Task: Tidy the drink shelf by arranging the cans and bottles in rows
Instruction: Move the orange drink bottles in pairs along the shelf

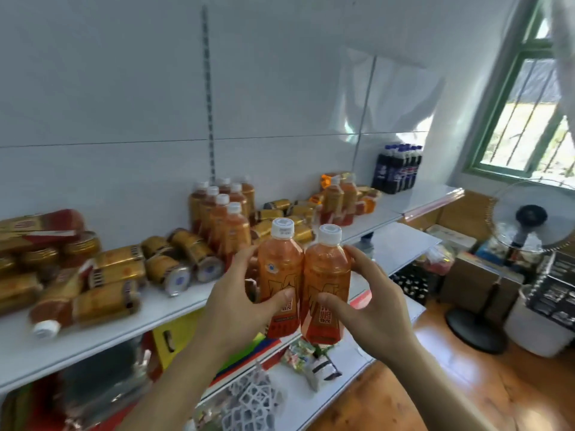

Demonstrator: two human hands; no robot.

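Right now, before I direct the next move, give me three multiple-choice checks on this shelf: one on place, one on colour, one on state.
1. Where are the dark cola bottles?
A. far right of the shelf
B. floor
C. far left

2. Cap colour on the two held bottles?
A. blue
B. white
C. red

3. How are the gold cans at left?
A. stacked upright
B. boxed
C. lying on their sides

Answers: 1 A, they stand near the window; 2 B, both caps are white; 3 C, their ends face sideways.
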